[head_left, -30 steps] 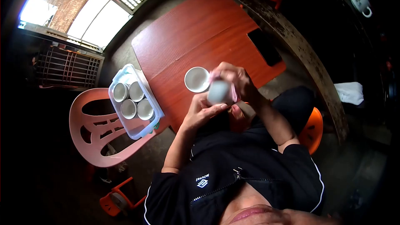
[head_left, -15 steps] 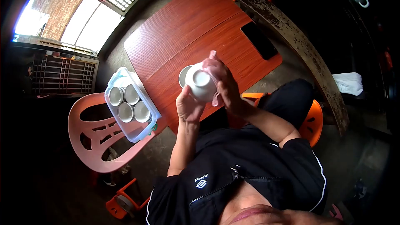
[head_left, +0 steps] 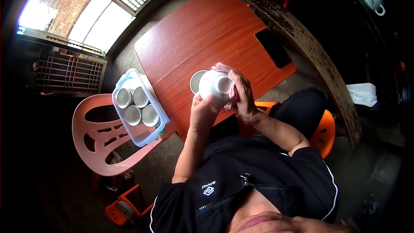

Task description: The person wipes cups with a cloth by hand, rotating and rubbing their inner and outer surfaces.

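My left hand (head_left: 202,111) grips a white bowl (head_left: 212,87) by its near side, above the red-brown table. The bowl is tilted, and its foot ring faces up and to the right. My right hand (head_left: 245,97) is closed on a pink cloth (head_left: 233,87), which is pressed against the bowl's right side. Part of the cloth is hidden behind the bowl and fingers. Just left of the held bowl, a second white bowl (head_left: 196,82) shows its inside; the held one partly covers it.
Several white bowls stand in a clear plastic bin (head_left: 152,138) on a pink chair (head_left: 82,146) at left. A black phone-like slab (head_left: 272,48) lies at the right of the wooden table (head_left: 194,26). Beyond it runs a worn bench (head_left: 310,47). A white towel (head_left: 361,94) lies far right.
The held bowl has turned, so its foot ring now points more to the right. My right hand with the cloth has shifted slightly right and down around the bowl. The whole view has moved a little.
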Available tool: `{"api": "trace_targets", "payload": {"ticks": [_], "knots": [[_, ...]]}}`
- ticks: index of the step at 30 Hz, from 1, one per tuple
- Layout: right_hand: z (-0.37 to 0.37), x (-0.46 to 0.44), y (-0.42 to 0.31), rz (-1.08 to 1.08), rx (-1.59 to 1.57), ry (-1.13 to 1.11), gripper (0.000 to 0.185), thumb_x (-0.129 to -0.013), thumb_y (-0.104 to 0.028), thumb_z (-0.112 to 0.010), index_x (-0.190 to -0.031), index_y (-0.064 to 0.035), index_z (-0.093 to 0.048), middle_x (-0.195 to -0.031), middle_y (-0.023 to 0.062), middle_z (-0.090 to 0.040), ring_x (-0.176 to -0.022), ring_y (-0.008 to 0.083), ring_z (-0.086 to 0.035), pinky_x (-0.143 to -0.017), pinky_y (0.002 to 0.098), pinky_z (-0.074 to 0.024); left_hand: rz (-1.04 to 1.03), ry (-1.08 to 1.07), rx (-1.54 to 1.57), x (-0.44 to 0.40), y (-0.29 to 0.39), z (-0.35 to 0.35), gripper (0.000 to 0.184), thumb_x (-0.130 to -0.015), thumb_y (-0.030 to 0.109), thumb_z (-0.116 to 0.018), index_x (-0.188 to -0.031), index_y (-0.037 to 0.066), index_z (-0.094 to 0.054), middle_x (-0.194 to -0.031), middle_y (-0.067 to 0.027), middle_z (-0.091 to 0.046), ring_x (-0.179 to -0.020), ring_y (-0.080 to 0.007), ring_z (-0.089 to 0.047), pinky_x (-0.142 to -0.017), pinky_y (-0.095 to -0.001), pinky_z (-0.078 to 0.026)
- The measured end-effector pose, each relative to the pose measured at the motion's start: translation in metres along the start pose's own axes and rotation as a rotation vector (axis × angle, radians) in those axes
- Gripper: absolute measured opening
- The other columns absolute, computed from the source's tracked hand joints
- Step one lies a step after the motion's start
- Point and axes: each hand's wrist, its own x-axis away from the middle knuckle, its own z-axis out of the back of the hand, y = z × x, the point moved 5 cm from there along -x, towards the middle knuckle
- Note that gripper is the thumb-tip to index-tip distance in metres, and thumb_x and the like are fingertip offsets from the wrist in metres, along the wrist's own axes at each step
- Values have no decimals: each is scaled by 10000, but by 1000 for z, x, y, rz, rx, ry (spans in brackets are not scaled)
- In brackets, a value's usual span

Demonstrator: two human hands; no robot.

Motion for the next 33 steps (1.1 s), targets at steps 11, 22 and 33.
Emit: {"api": "trace_targets", "payload": {"ticks": [11, 22, 33], "knots": [[5, -18, 5, -45, 5, -460, 386, -991, -221, -349, -1105, 43, -607, -1147, 142, -620, -1175, 263, -515, -1038, 402, -356, 112, -61, -770, 7, -7, -15, 244, -857, 56, -637, -1076, -28, -571, -965, -73, -643, -893, -106, -597, -826, -276, -481], [-11, 0, -15, 402, 625, -393, 239, -885, -198, -516, -1040, -51, -624, -1041, 144, -595, -1070, 364, -511, -1002, 445, -363, 99, -244, -1314, 9, 11, -2, 185, -836, 61, -626, -1010, 14, -583, -906, -133, -637, -867, -132, -579, -778, -324, -477], [-12, -9, -12, 460, 513, -533, 153, -790, -148, -570, -835, -13, -625, -810, 100, -614, -797, 216, -590, -709, 337, -475, 110, -245, -590, 11, -9, 6, 204, -845, 54, -600, -1025, -33, -563, -936, -39, -609, -822, -90, -556, -741, -260, -462]]}}
